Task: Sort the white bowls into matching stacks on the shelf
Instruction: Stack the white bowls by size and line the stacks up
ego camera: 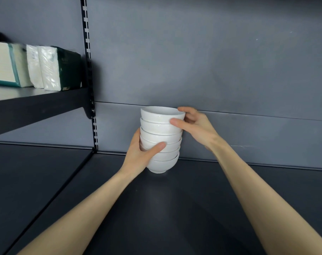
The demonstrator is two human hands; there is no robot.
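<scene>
A stack of several white bowls (161, 133) stands upright on the dark shelf (174, 208), close to the grey back panel. My left hand (140, 155) grips the lower bowls from the left, thumb across the front. My right hand (195, 124) holds the top bowl (162, 113) at its right rim, thumb on the front and fingers behind. The bowls all look the same size and nest neatly, leaning slightly.
An upper shelf at the left (36, 102) carries wrapped tissue packs (51, 69) and a box (3, 65). A slotted upright rail (90, 80) runs down the back wall. A seam divides the dark shelf from its left section (27, 181).
</scene>
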